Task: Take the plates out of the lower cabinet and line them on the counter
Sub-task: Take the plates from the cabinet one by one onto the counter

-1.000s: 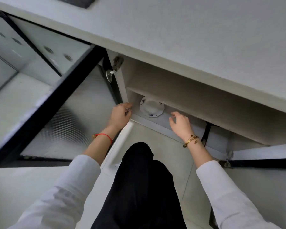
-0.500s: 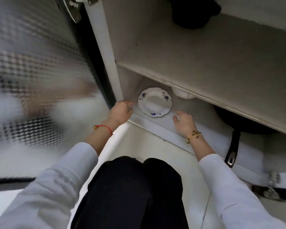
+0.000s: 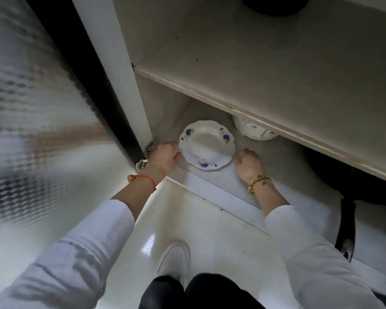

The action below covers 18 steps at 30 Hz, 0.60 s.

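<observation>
A white plate with blue flowers lies flat on the bottom shelf of the lower cabinet, near its left wall. My left hand is at the plate's left rim, fingers curled and touching the edge. My right hand rests on the shelf just right of the plate, fingers curled in, a small gap from the rim. Behind the plate, white patterned crockery is half hidden under the middle shelf's edge.
The open frosted-glass door stands close on the left, its hinge by my left wrist. A black pan's handle sticks out at the right. A dark object sits on the middle shelf. My white shoe is on the floor.
I have crouched lower, so the cabinet's inside looks nearer. My left hand left the door frame and moved right to the plate's rim. My right hand shifted closer to the plate.
</observation>
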Available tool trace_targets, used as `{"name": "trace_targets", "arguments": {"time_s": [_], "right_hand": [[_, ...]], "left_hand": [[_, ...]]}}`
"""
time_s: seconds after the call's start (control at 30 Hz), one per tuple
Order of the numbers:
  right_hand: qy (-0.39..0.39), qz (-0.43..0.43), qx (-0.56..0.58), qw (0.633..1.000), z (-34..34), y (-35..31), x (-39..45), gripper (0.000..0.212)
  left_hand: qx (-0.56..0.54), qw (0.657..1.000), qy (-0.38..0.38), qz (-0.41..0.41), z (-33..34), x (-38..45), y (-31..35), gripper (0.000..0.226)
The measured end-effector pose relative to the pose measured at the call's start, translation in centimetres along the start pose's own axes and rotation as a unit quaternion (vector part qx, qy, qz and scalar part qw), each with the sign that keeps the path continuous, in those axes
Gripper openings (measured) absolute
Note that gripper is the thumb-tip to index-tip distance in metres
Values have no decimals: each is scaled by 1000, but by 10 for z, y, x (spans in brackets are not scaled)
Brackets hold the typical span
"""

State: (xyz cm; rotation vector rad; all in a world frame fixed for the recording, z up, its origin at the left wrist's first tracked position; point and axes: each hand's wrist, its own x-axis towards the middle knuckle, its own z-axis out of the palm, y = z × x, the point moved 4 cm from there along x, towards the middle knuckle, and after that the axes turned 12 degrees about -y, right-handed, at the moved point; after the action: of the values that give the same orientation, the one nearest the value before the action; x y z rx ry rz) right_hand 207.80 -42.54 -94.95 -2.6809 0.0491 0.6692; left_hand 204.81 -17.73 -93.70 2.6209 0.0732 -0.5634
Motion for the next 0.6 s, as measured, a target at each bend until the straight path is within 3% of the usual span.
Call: {"name": "trace_targets", "arguments": {"time_s": [0.33, 0.6], "right_hand": [[12, -3, -25, 1000, 23, 3, 42, 37], [22, -28, 46, 998, 35, 7, 45, 29]], "left_hand": [[-26, 999, -9, -30, 16, 50, -7, 33], [-79, 995, -30, -46, 31, 56, -16, 32]]}}
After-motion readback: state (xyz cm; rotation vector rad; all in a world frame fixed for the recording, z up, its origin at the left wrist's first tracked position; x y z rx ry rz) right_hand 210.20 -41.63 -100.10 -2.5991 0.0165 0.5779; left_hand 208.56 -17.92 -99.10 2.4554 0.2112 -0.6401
